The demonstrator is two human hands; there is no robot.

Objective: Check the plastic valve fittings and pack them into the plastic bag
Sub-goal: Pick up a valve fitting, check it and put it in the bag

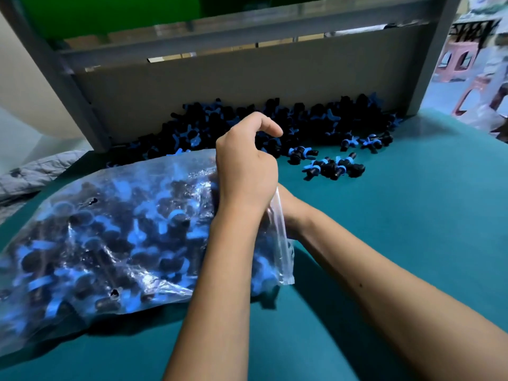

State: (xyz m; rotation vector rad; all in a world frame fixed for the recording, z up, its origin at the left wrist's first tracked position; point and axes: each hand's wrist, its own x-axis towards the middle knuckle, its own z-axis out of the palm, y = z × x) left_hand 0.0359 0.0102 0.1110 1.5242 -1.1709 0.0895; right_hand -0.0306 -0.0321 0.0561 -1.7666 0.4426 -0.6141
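Gripping the bulging plastic bag at its mouth, the left hand could slip, spilling fittings; the right hand is mostly hidden, grip unclear.

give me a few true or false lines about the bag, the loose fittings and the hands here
1. The plastic bag is already largely full of valve fittings. True.
2. The bag stands upright. False: it lies on its side on the green table.
3. Loose fittings are heaped against the grey board. True.
4. The left hand rests flat on the table. False: it is raised at the bag's mouth, fingers curled.
5. The right hand is in plain view. False: the left hand mostly hides it.
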